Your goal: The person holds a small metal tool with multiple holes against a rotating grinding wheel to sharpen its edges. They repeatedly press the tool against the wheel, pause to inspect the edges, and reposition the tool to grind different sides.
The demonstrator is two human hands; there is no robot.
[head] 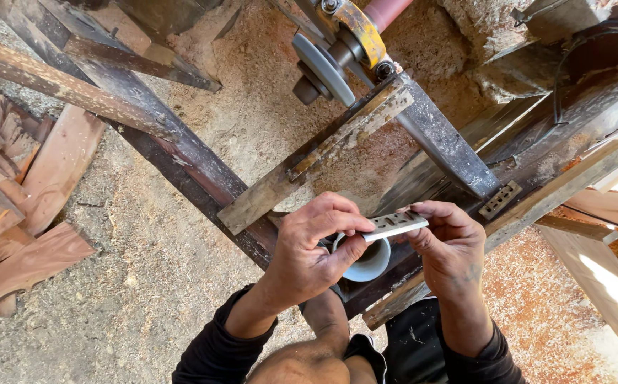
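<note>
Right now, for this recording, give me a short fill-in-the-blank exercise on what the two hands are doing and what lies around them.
1. Both hands hold a flat slotted metal ____ between them, the left hand at one end, the right hand at the other.
2. Just below the left hand's fingers sits a round grey ____.
3. The ground is covered in pale ____.
4. Reddish wooden slabs lie on the ____ side of the picture.

Missing words: blade; wheel; sawdust; left
</note>
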